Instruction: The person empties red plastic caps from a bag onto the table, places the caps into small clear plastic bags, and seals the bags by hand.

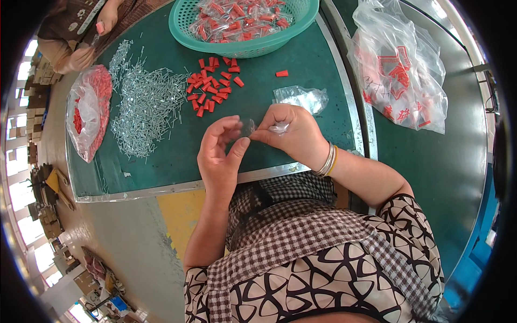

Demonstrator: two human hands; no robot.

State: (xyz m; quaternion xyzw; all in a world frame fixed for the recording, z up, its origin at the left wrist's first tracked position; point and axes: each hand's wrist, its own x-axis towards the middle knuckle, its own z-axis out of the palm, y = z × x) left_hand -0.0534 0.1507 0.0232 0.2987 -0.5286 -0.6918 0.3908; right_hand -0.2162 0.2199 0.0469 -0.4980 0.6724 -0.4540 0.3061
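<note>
Between my hands, above the near edge of the green table, is a small clear plastic bag [247, 127]. My right hand [295, 135] pinches its edge between thumb and fingertip, with more crumpled clear plastic [279, 128] tucked in the curled fingers. Beside the bag, my left hand [219, 153] has its thumb and bent fingers apart; the fingertips are close to the film, and whether they touch it I cannot tell. Just beyond my hands lie several loose red tapered plugs [207, 86]. A flat stack of clear bags [302, 99] rests behind my right hand.
A large heap of screws [148, 105] spreads at left, beside an opened bag of red plugs [89, 116]. A green basket [180, 33] of filled packets stands at the far side. At right lies a big plastic sack [401, 75]. Another person's hands [83, 56] work at far left.
</note>
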